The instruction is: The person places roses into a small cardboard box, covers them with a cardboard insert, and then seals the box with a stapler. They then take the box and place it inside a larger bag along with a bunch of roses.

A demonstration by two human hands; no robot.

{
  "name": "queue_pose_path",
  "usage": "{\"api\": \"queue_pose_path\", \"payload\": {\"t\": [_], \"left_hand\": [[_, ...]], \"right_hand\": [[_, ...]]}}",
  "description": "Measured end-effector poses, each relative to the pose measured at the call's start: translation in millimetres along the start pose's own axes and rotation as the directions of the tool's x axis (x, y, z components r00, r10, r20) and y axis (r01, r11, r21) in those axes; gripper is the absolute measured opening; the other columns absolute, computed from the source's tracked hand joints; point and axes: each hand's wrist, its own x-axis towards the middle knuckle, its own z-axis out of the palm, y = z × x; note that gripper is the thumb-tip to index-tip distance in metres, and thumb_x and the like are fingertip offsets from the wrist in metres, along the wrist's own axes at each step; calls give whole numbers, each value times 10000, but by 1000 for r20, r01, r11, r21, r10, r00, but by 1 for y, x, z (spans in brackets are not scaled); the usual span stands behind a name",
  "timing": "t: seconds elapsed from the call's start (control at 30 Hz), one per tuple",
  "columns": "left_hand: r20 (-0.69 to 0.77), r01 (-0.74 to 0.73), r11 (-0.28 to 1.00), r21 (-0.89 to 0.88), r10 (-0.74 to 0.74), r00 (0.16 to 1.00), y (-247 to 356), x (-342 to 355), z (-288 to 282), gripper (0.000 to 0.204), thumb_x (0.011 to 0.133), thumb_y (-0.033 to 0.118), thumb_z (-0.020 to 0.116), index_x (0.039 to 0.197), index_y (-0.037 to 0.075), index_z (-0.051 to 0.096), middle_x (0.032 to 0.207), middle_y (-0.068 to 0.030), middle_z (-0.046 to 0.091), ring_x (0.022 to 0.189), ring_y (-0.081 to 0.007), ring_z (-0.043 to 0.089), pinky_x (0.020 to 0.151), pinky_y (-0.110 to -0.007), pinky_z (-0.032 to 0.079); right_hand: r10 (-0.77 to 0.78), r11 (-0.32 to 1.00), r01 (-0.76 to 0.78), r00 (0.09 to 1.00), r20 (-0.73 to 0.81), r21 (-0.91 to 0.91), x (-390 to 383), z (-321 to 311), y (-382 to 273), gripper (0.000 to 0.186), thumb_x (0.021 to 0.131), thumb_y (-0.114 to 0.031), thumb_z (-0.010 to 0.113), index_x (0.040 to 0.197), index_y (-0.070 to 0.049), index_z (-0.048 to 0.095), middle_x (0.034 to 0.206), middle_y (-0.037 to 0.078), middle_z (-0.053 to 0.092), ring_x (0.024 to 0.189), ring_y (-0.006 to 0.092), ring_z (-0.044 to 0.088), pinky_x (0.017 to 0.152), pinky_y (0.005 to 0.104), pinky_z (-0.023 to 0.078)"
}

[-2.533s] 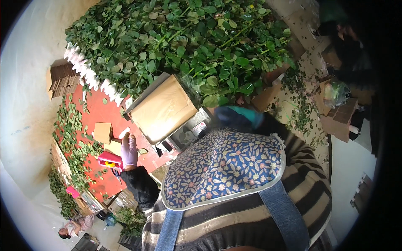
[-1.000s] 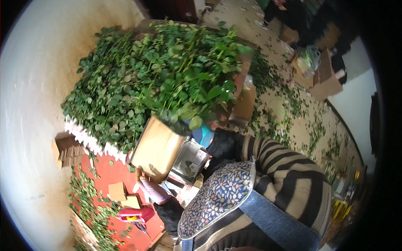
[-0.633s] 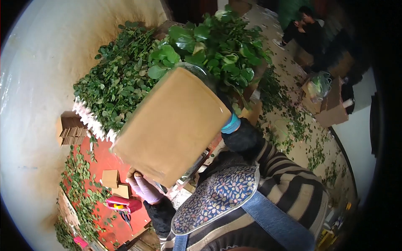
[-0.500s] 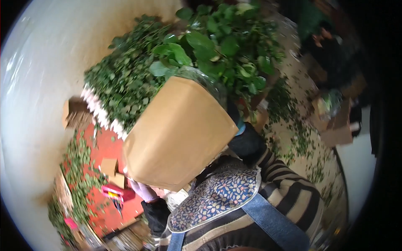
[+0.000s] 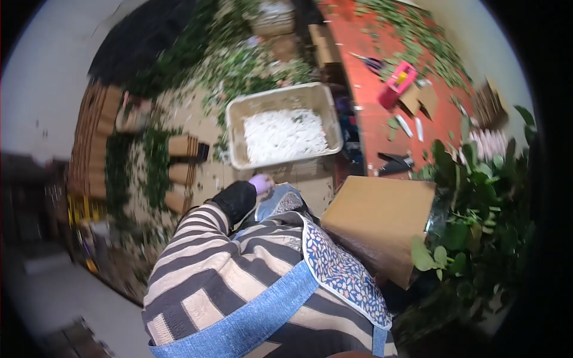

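Observation:
My left hand, in a lilac glove with a black cuff, is low in front of my apron, away from the bundle. Blur hides how its fingers are set. On my right, a bundle of leafy green stems is wrapped in brown cardboard and leans against my apron. My right hand is hidden behind that wrap. Ahead of my left hand, a pale rectangular tub holds many white pieces, whose kind I cannot make out.
A red table bears a pink tape dispenser, scissors, cardboard scraps and loose leaves. Stacked cardboard stands at left. Leaf litter covers the floor beyond the tub.
My view has swung round to the tub. The wrapped bundle has gone from the middle to my right side. My left hand has come away from the wrap's lower edge.

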Motion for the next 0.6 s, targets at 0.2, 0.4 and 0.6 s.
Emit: {"api": "queue_pose_path", "payload": {"t": [0.2, 0.4, 0.6], "left_hand": [[-242, -319, 538, -781, 210, 947, 130, -56, -50, 389, 1020, 352, 477, 1217, 55, 633, 1093, -37, 663, 977, -107, 597, 848, -283, 483], [-455, -786, 515, -342, 641, 618, 174, -168, -123, 644, 956, 587, 540, 1209, -3, 585, 1101, -80, 633, 1034, -181, 567, 926, -310, 447], [-791, -790, 466, -399, 260, 553, 173, -284, -143, 621, 874, 539, 704, 1111, -34, 663, 985, -135, 690, 926, -182, 612, 811, -333, 495]], "right_hand": [[-152, 988, 145, 907, 393, 47, 43, 90, -20, 304, 966, -138, 546, 1243, -13, 544, 1223, 100, 576, 1122, 223, 540, 990, 340, 430], [-335, 941, 268, 649, 683, 208, 11, 217, -119, 300, 953, -135, 563, 1225, -9, 554, 1218, 107, 580, 1128, 235, 543, 994, 347, 429], [-551, 824, 319, 255, 794, 468, -25, 355, -241, 296, 940, -132, 580, 1207, -5, 565, 1214, 115, 585, 1134, 246, 546, 998, 354, 427]]}}
